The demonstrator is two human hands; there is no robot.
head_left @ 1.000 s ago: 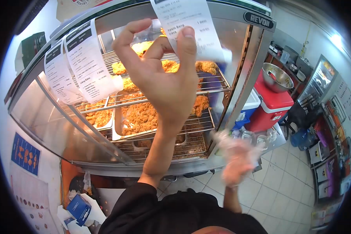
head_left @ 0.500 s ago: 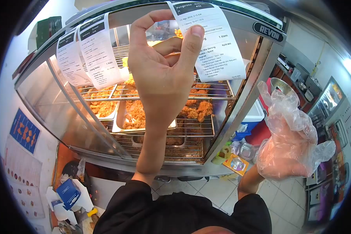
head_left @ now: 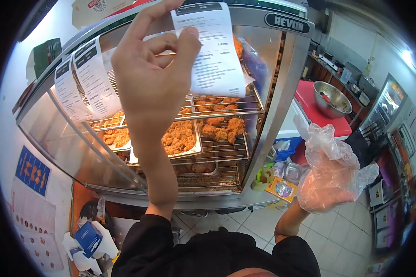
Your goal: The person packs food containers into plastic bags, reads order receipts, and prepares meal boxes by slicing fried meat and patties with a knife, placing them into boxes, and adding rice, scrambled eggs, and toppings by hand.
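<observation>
My bare left hand (head_left: pixel 155 64) is raised before the glass warming cabinet (head_left: pixel 245 194), its thumb and index finger on the left part of a white order receipt (head_left: pixel 217 64). The receipt hangs down from the cabinet's top edge area, with a black header and printed lines. Two more receipts, one (head_left: pixel 94 81) beside another (head_left: pixel 69 92), hang further left. Behind my wrist, fried chicken pieces (head_left: pixel 178 138) fill metal trays on wire racks. Off to the right, my right hand (head_left: pixel 330 177) wears a loose clear plastic glove, fingers apart, with nothing visible in it.
A steel mixing bowl (head_left: pixel 333 100) stands on a red surface (head_left: pixel 305 94) at the right. Below it are a blue basket (head_left: pixel 284 150), a green container (head_left: pixel 262 177) and a yellow box (head_left: pixel 282 189). Opened cartons (head_left: pixel 90 240) lie at lower left.
The view has shifted, bringing the mixing bowl into fuller sight. My left hand, still at the receipt, appears further left and higher; my gloved right hand appears slightly further left.
</observation>
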